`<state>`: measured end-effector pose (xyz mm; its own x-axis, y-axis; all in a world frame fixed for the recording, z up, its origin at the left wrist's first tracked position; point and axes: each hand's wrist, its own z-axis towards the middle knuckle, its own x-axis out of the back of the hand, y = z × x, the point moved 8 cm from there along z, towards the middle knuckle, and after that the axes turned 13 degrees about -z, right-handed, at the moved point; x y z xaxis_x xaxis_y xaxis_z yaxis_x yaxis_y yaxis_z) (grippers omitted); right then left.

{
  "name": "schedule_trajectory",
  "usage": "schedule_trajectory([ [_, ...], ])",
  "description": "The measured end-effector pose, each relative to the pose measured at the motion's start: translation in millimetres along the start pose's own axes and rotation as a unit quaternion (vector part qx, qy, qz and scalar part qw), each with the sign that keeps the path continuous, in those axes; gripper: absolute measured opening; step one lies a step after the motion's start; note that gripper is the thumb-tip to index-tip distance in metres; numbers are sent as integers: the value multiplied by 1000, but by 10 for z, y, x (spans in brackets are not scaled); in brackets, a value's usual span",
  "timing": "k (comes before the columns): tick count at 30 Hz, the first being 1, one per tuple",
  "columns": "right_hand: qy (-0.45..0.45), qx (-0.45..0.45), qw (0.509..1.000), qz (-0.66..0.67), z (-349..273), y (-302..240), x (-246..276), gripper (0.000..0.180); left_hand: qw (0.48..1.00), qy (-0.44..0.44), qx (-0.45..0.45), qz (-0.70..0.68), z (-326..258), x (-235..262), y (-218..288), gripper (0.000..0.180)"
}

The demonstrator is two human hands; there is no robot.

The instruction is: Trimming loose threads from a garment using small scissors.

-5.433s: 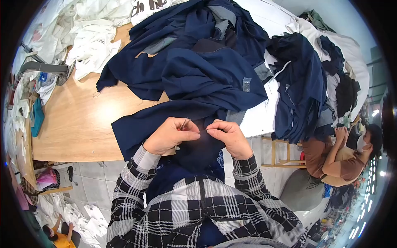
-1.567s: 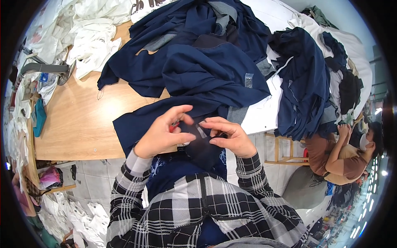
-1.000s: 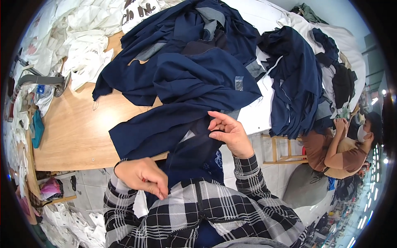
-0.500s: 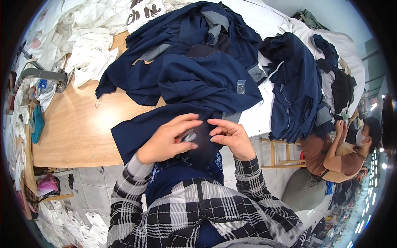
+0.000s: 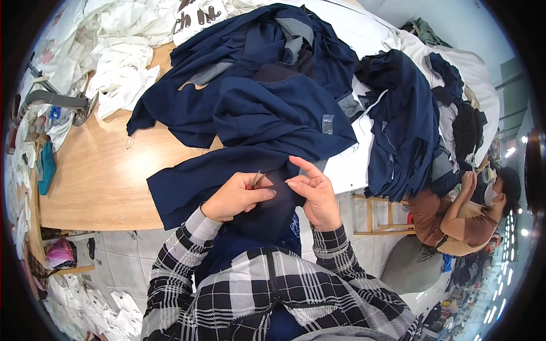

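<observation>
**While navy cloth [image 5: 182,184] lies along the desk [image 5: 102,182], two hands meet above it**

Bare pale wood shows at nine o'clock on the desk, white garments [image 5: 122,74] heap up at ten, a big navy pile [image 5: 273,108] fills twelve, and another navy heap [image 5: 401,131] sits between two and three. Floor tiles [image 5: 122,253] show at eight, a wooden frame [image 5: 387,232] at four, and a co-worker [image 5: 463,219] in brown between three and four.

The navy cloth runs from nine o'clock to the centre, beneath the hands. Half a second ago the left hand [image 5: 239,196] was spread wide; now its fingers are closed around a small metal tool [image 5: 257,179]. The right hand [image 5: 318,199] now raises its index finger, thumb bent inward; whether it pinches anything, I cannot tell. The piles look unchanged.
</observation>
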<state>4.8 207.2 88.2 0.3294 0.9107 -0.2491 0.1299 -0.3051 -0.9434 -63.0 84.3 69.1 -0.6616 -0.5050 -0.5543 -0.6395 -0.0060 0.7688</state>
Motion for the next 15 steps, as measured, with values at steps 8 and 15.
schedule_trajectory([
  [8, 10, 8, 1000, -19, 6, -31, 34, 49, 997, 49, -56, -38, -170, 205, 85, 15],
  [15, 13, 9, 998, -60, 2, -26, 65, 48, 980, 159, -120, -5, -689, 662, 319, 13],
])
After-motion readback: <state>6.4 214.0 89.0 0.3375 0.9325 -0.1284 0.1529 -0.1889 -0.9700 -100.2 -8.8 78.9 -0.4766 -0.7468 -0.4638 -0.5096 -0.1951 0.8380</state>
